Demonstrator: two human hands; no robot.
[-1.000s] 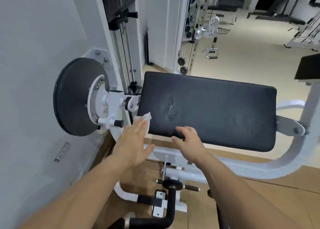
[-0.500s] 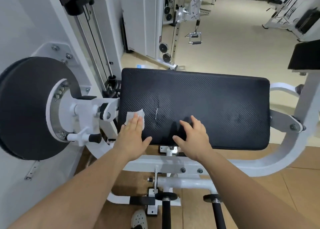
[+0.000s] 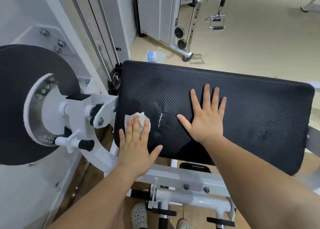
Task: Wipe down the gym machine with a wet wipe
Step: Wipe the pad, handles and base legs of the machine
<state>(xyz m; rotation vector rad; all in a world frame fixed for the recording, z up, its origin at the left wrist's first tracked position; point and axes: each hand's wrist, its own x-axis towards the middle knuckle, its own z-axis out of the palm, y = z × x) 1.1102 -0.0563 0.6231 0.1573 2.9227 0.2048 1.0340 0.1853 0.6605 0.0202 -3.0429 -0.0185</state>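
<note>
No text, label or number is legible anywhere.

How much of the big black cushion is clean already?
Looks barely started. The left hand presses the wet wipe flat on the left end of the black pad, with a faint darker patch above it that may be damp. The right hand lies flat mid-pad. Left to do: the rest of the pad and the white frame.

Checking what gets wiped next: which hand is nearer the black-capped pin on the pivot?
Left. The left hand presses the wet wipe on the pad near its left edge, just right of the black-capped pin; the right hand lies flat mid-pad, farther right.
</note>
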